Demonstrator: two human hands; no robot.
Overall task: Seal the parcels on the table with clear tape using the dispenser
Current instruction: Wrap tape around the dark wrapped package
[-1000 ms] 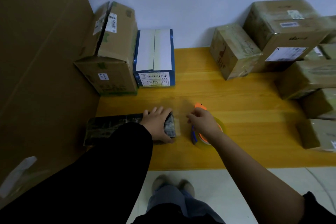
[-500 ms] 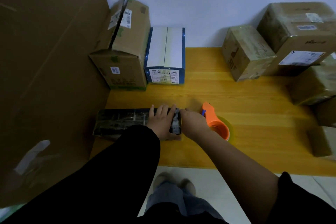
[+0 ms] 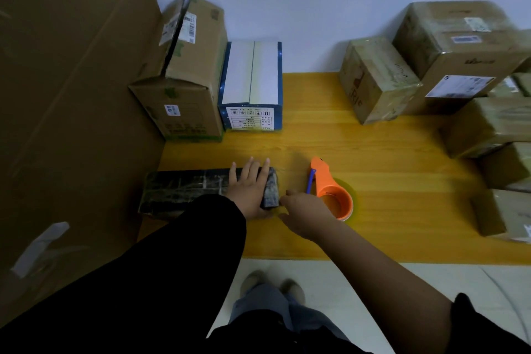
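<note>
A long dark parcel (image 3: pixel 184 191) wrapped in glossy tape lies on the yellow wooden table (image 3: pixel 388 181), near its front left corner. My left hand (image 3: pixel 249 190) lies flat on the parcel's right end, fingers straight, pressing down. My right hand (image 3: pixel 306 214) is just right of that end, and its fingertips touch the parcel's end face. The orange tape dispenser (image 3: pixel 330 190) with its clear roll lies on the table right behind my right hand, with no hand on it. A faint strip of clear tape seems to run between the parcel's end and the dispenser.
A tall brown carton (image 3: pixel 184 72) and a blue-and-white box (image 3: pixel 251 86) stand at the back left. Several taped brown parcels (image 3: pixel 459 66) are stacked along the right side. A big cardboard sheet (image 3: pixel 71 95) walls off the left. My feet show below the table's front edge.
My right hand let go of the dispenser, which now lies on the table, and moved left to the parcel's end. My left hand stayed on the parcel.
</note>
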